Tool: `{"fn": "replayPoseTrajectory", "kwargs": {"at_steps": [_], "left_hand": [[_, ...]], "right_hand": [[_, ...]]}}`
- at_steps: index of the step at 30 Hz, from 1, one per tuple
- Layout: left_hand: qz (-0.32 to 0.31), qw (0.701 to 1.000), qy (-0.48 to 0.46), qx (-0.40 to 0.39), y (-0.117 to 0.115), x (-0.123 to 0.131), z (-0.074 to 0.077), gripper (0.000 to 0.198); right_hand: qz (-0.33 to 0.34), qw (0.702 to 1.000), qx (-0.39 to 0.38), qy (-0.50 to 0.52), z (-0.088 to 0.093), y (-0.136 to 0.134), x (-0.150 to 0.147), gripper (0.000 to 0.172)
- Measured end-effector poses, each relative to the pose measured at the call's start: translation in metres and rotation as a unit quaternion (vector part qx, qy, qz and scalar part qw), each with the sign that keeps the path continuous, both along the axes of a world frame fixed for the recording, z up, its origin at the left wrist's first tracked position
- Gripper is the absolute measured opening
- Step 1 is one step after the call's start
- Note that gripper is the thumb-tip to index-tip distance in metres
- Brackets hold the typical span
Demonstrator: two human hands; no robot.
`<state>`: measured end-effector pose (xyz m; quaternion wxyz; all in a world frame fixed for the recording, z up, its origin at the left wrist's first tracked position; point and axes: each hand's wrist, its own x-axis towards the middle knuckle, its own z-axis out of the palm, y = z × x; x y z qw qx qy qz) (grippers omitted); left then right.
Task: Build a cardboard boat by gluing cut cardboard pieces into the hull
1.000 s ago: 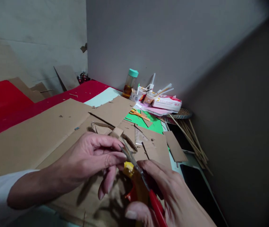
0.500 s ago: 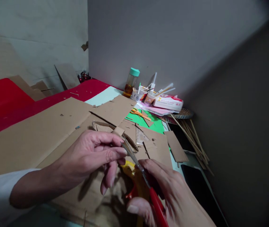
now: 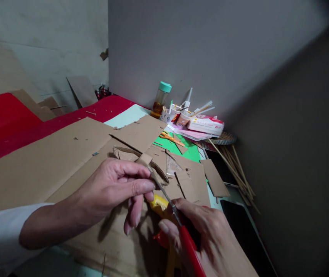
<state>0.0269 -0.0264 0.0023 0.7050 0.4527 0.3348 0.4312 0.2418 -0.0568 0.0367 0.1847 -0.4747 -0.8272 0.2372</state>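
My left hand (image 3: 124, 186) is closed in a pinch, with a small cardboard piece (image 3: 145, 158) showing just past its fingertips. In my right hand (image 3: 207, 231) is a pair of scissors with red handles (image 3: 192, 250). Their narrow metal blades, nearly together, point up and left, and the tips are at the left fingertips by the cardboard piece. Behind the fingers lies a curved, cut cardboard shape (image 3: 160, 173). A yellow tool with a red part (image 3: 158, 202), like a glue gun, lies under my hands, mostly hidden.
Large cardboard sheets (image 3: 46, 157) cover the table. A clear set square (image 3: 172, 165) and orange scissors (image 3: 172, 138) lie further back. Along the wall stand a teal-capped bottle (image 3: 160, 100), paper cups of sticks (image 3: 183, 118) and a tissue pack (image 3: 206, 125). Wooden sticks (image 3: 238, 171) lie at right.
The scissor blades have come closer together, and my right thumb has moved up toward the fingers. My left hand keeps its pinch almost in place.
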Motion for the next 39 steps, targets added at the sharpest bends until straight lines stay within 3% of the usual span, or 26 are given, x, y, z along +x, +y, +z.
{"fn": "replayPoseTrajectory", "kwargs": {"at_steps": [4, 12, 18, 21, 27, 39], "left_hand": [[-0.009, 1.000, 0.009, 0.005, 0.000, -0.001, -0.002, 0.021], [-0.021, 0.999, 0.027, 0.000, 0.003, 0.000, -0.003, 0.026], [-0.052, 0.999, 0.010, 0.013, 0.003, 0.000, -0.011, 0.026], [-0.063, 0.998, 0.002, 0.021, 0.006, 0.000, -0.012, 0.027], [-0.046, 0.999, 0.012, 0.007, 0.004, 0.003, -0.008, 0.027], [-0.064, 0.996, 0.055, 0.037, 0.008, 0.016, 0.002, 0.026]], "right_hand": [[0.006, 1.000, 0.021, 0.008, -0.002, 0.000, 0.000, 0.029], [-0.013, 1.000, -0.020, -0.005, -0.007, 0.002, -0.001, 0.037], [-0.011, 0.999, -0.050, 0.008, -0.017, 0.000, -0.001, 0.025], [-0.008, 0.997, -0.067, 0.022, -0.018, 0.001, 0.000, 0.028], [-0.034, 0.994, -0.108, -0.001, -0.013, -0.002, 0.001, 0.032], [-0.050, 0.995, -0.078, 0.029, -0.011, -0.002, 0.002, 0.028]]}}
